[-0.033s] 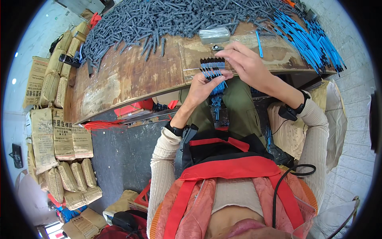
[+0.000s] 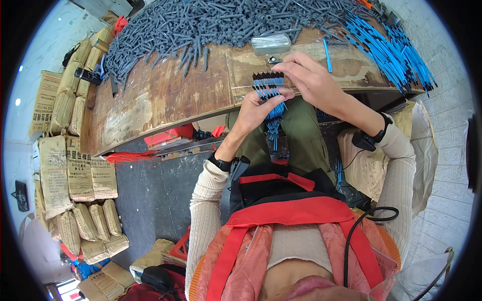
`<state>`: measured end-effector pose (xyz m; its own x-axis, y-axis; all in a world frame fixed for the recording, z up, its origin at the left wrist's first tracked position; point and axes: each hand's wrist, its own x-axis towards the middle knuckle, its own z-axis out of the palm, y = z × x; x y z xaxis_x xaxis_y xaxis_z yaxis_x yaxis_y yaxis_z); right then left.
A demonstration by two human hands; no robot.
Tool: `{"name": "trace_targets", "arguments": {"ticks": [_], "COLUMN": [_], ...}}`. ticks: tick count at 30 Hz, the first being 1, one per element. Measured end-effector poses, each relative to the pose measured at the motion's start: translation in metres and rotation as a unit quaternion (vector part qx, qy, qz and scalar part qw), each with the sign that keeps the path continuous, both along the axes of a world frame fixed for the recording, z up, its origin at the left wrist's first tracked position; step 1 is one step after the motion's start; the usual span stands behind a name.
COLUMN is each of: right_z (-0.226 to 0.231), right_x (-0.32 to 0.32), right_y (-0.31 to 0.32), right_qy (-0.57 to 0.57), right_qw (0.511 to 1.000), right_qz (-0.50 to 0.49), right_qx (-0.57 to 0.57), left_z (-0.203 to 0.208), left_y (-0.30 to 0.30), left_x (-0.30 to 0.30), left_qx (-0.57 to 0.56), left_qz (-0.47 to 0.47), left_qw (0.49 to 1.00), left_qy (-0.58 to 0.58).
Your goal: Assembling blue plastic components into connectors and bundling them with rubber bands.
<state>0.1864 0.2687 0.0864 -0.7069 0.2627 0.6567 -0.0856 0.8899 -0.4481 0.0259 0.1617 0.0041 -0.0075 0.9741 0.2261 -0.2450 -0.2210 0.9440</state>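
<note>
- Left hand [image 2: 253, 111]: grip pinching one row of slim blue strips with black tips [image 2: 269, 80], too crowded to count, at the worktop's near edge.
- Right hand [image 2: 314, 84]: fingertips at the row's right end; cannot tell whether its grip pinches any.
- One thin metallic rod [image 2: 242, 87] crosses the row.
- Beyond: one rectangular box [image 2: 271, 45], one loose blue stick [image 2: 328, 55].
- Brown wooden worktop [image 2: 188, 95]: one uncountable grey plastic heap [image 2: 216, 21] covers its back.

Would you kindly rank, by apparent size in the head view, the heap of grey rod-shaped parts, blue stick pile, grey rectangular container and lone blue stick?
Largest to smallest:
1. Heap of grey rod-shaped parts
2. Blue stick pile
3. Grey rectangular container
4. Lone blue stick
</note>
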Motion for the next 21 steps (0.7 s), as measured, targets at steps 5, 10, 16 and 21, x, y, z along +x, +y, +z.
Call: {"name": "trace_targets", "arguments": {"ticks": [5,10,16,21], "right_z": [0.017,0.017,0.017,0.014], "right_x": [0.002,-0.005,0.020,0.020], "right_y": [0.004,0.002,0.014,0.017], "right_qy": [-0.050,-0.034,-0.092,-0.069], "right_qw": [0.992,0.993,0.989,0.980], "right_qz": [0.013,0.021,-0.065,-0.052], "right_qx": [0.119,0.114,0.100,0.181], "left_z": [0.002,0.000,0.000,0.002], "left_y": [-0.001,0.001,-0.001,0.002], "left_x": [0.000,-0.001,-0.005,-0.003], "left_qx": [0.000,0.003,-0.003,-0.004], "left_qz": [0.000,0.004,0.009,-0.003], "left_qw": [0.999,0.999,1.000,1.000], "left_qy": [0.039,0.051,0.013,0.018]}}
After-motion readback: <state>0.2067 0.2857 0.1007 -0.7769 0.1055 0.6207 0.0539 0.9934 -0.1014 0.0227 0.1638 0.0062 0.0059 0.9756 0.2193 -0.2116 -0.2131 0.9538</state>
